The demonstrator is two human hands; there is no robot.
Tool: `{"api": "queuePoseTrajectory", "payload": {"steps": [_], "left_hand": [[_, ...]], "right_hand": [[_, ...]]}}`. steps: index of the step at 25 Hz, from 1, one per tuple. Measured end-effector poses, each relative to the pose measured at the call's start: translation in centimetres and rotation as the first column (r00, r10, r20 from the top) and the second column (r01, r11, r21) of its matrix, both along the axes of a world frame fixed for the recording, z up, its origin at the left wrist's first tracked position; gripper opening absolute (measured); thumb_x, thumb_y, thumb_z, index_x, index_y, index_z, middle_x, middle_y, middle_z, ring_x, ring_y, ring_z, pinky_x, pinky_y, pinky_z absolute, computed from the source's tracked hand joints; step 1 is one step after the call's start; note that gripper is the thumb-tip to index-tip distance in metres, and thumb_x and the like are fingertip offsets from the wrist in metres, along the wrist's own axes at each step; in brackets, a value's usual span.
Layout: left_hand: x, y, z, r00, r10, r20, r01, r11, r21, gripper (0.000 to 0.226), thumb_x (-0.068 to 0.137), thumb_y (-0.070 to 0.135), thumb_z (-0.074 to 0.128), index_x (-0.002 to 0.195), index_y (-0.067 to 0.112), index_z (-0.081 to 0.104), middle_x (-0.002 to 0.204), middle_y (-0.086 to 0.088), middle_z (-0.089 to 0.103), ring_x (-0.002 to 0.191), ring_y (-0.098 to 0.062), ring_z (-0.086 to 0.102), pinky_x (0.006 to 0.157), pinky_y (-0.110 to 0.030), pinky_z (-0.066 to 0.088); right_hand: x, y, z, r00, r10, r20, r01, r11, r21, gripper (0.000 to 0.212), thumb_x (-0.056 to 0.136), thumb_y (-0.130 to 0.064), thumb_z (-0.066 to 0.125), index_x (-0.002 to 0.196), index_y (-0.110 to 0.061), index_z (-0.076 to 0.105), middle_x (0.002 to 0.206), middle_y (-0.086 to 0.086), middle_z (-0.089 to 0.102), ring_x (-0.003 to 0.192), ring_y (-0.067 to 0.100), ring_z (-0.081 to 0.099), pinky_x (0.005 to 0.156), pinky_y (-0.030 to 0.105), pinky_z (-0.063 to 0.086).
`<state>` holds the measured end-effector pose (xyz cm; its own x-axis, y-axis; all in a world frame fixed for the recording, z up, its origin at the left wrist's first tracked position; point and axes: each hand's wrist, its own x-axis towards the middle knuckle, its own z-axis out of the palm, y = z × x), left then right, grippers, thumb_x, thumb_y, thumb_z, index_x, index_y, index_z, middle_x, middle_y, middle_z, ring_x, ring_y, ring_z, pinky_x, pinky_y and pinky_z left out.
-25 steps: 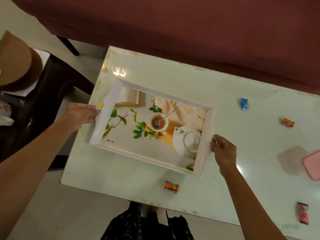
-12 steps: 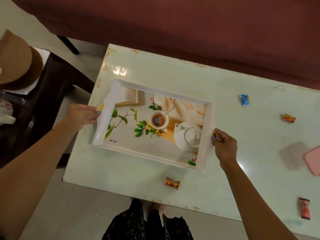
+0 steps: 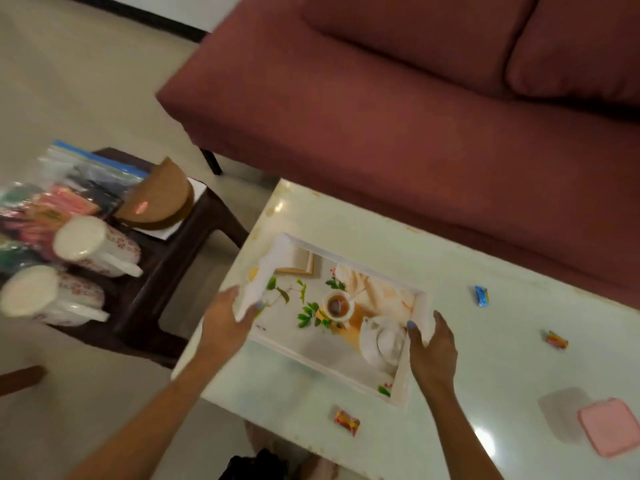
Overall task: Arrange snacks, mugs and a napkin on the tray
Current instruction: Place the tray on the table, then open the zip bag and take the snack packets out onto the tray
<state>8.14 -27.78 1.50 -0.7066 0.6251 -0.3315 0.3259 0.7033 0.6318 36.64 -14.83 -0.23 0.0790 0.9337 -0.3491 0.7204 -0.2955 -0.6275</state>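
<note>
A white tray [image 3: 313, 353] printed with a teapot, cup and leaves lies on the pale table [image 3: 485, 375]. My left hand [image 3: 228, 318] grips its left end, thumb over the rim. At the right end my right hand [image 3: 431, 339] holds the rim, thumb inside and fingers outside. Loose wrapped snacks lie on the table: a blue one [image 3: 481, 295], an orange-red one [image 3: 556, 340] and a red one [image 3: 346, 421] near the front edge. A pink napkin [image 3: 611, 431] sits at the far right. Two flowered mugs [image 3: 98, 245] [image 3: 52, 296] lie on a dark stool to the left.
The dark stool [image 3: 180, 258] stands left of the table and also carries round brown mats [image 3: 157, 199] and plastic bags [image 3: 62, 181] of colourful items. A maroon sofa [image 3: 415, 98] runs behind the table. Pale floor lies between stool and table.
The view has swung up and left, bringing the stool with the mugs and the sofa into sight. Both hands have shifted on the tray's ends, thumbs now over the rim; the tray stays on the table.
</note>
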Motion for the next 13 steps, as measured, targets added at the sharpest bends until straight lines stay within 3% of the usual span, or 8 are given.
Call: {"api": "queuePoseTrajectory", "payload": {"steps": [4,9,13], "left_hand": [[-1.6,-5.9,6.9,0.982,0.175,-0.069,-0.156,0.963,0.219,0.051,0.084,0.026,0.063,0.129,0.005,0.05,0.131,-0.013,0.056,0.12,-0.028,0.052,0.1,-0.041,0.043],[-8.5,-10.5,12.0,0.882,0.447,-0.152,-0.363,0.848,0.386,0.039,0.084,0.021,0.063,0.121,0.01,0.057,0.12,-0.009,0.063,0.107,-0.024,0.059,0.09,-0.036,0.046],[-15.9,-13.0,12.4,0.807,0.589,0.035,-0.547,0.724,0.42,0.04,0.085,0.015,0.062,0.123,0.008,0.051,0.121,-0.014,0.06,0.104,-0.027,0.059,0.089,-0.04,0.048]], "right_hand": [[-7.4,-1.0,5.9,0.987,0.145,-0.072,-0.139,0.986,0.088,0.06,0.092,-0.029,0.055,0.143,-0.005,0.033,0.148,0.021,0.037,0.137,0.035,0.034,0.111,0.045,0.03],[-19.7,-3.1,11.4,0.907,0.374,-0.196,-0.348,0.925,0.152,0.06,0.093,-0.034,0.053,0.144,-0.012,0.032,0.151,0.013,0.034,0.139,0.027,0.032,0.113,0.039,0.027],[-30.7,-5.2,13.5,0.805,0.54,-0.245,-0.515,0.842,0.162,0.057,0.092,-0.038,0.053,0.142,-0.015,0.036,0.149,0.005,0.037,0.137,0.022,0.036,0.113,0.039,0.032]]}}
